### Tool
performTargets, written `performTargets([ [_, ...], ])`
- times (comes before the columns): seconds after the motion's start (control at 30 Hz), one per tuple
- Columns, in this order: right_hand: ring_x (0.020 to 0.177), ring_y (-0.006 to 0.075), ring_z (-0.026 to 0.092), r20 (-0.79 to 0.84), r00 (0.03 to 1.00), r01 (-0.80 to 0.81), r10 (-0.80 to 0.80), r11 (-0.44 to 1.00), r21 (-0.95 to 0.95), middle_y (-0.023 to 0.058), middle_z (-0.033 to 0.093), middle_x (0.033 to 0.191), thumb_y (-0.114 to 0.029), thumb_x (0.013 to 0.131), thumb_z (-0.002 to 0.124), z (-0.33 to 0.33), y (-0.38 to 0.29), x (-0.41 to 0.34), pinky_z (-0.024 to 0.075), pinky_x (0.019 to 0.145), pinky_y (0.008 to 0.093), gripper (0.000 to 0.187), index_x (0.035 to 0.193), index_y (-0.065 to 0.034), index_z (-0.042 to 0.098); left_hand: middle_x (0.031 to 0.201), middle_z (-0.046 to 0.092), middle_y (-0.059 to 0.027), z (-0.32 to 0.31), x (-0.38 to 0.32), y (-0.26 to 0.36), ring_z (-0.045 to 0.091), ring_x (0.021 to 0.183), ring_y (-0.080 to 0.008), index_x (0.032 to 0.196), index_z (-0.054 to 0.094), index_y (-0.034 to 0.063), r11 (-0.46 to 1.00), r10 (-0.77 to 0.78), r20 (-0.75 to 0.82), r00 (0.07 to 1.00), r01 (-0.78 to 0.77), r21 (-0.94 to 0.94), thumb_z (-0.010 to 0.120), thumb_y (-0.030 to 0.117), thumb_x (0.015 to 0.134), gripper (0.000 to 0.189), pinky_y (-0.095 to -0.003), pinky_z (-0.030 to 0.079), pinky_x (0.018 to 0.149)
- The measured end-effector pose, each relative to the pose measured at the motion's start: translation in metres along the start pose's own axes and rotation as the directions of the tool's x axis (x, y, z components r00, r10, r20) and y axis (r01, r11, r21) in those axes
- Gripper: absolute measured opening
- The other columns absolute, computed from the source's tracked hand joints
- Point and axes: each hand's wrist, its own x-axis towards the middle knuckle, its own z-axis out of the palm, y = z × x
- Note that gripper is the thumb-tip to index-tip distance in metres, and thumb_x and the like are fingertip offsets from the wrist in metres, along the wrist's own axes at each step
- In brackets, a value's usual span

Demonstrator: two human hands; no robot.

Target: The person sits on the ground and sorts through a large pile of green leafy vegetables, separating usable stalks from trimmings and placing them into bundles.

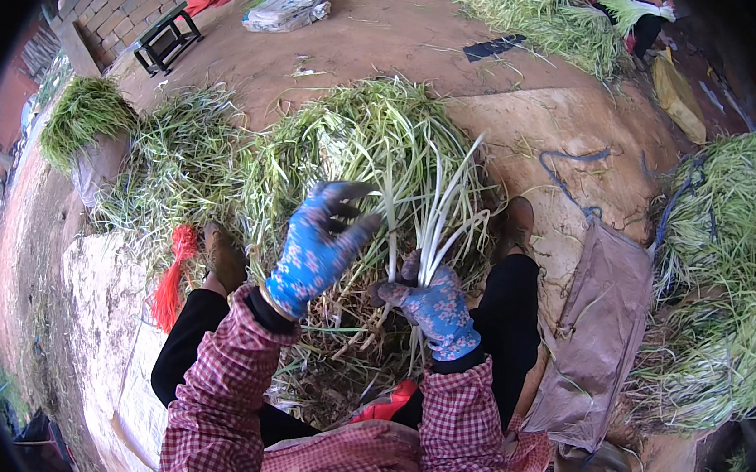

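Observation:
My right hand (436, 306), in a blue flowered glove with dark fingers, grips several white stalks of a leafy green vegetable (435, 221), held upright, their lower ends below the fist. One more pale stalk (391, 237) stands at its fingertips, slightly apart from the bunch. My left hand (326, 245), gloved alike, is raised to the left of the stalks with fingers apart and nothing seen in it. Behind both hands lies a big heap of green stalks (348, 124). Below them are roots and dry plant scraps (330, 381) between my legs.
More greens (182, 142) lie at left by a red tassel (172, 284). A brown sack (594, 325) and a large green pile (728, 283) are at right. A low stool (168, 38) stands far left. Another person (644, 23) sits at the far right.

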Motion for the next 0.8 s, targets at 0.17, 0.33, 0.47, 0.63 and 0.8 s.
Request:
performTargets([
  [0.17, 0.079, 0.0242, 0.065, 0.010, 0.997, 0.082, -0.083, 0.996, 0.032, 0.0071, 0.060, 0.080, 0.009, 0.073, 0.068, 0.005, -0.011, -0.002, 0.0563, 0.067, 0.0356, 0.026, 0.091, -0.0003, 0.052, 0.138, 0.037, -0.0176, 0.009, 0.016, 0.019, 0.028, 0.131, -0.0392, 0.103, 0.064, 0.0075, 0.371, 0.333, 0.471, 0.817, -0.573, 0.731, 0.070, 0.038, 0.071, 0.045, -0.0546, 0.021, 0.105],
  [0.33, 0.070, 0.0251, 0.066, -0.020, 0.997, -0.070, 0.071, 0.996, 0.049, 0.0126, 0.062, 0.080, 0.005, 0.072, 0.072, 0.001, -0.009, 0.001, 0.0561, 0.061, 0.0361, 0.025, 0.081, -0.0023, 0.050, 0.117, 0.056, -0.0101, -0.007, 0.055, 0.017, 0.040, 0.124, -0.0318, 0.086, 0.063, 0.0080, 0.372, 0.161, 0.719, 0.676, -0.717, 0.590, 0.066, 0.026, 0.076, 0.021, -0.0535, 0.020, 0.105],
  [0.47, 0.066, 0.0234, 0.065, -0.003, 0.999, 0.039, -0.039, 0.996, 0.080, 0.0097, 0.059, 0.069, 0.003, 0.071, 0.074, -0.004, -0.011, 0.000, 0.0559, 0.058, 0.0347, 0.027, 0.081, -0.0022, 0.048, 0.105, 0.061, -0.0060, -0.017, 0.068, 0.014, 0.049, 0.117, -0.0273, 0.087, 0.065, 0.0083, 0.607, 0.073, 0.753, 0.654, -0.628, 0.487, 0.067, 0.018, 0.077, 0.014, -0.0503, 0.028, 0.101],
  [0.63, 0.068, 0.0236, 0.066, -0.005, 1.000, 0.010, -0.010, 0.991, 0.132, 0.0096, 0.060, 0.071, 0.003, 0.073, 0.072, -0.006, -0.010, -0.001, 0.0556, 0.058, 0.0346, 0.028, 0.081, -0.0040, 0.047, 0.090, 0.064, -0.0074, -0.012, 0.069, 0.014, 0.058, 0.100, -0.0278, 0.081, 0.066, 0.0059, 0.782, 0.235, 0.700, 0.674, -0.559, 0.276, 0.070, 0.009, 0.074, 0.008, -0.0396, 0.045, 0.086],
  [0.8, 0.071, 0.0253, 0.066, -0.019, 0.996, 0.086, -0.085, 0.992, 0.097, 0.0074, 0.058, 0.073, 0.009, 0.075, 0.067, -0.009, -0.005, 0.002, 0.0569, 0.062, 0.0386, 0.028, 0.086, -0.0061, 0.046, 0.089, 0.063, -0.0060, -0.006, 0.056, 0.007, 0.059, 0.092, -0.0267, 0.083, 0.066, 0.0089, 0.421, 0.657, 0.553, 0.512, -0.858, 0.295, 0.071, 0.009, 0.071, 0.013, -0.0389, 0.045, 0.081],
])
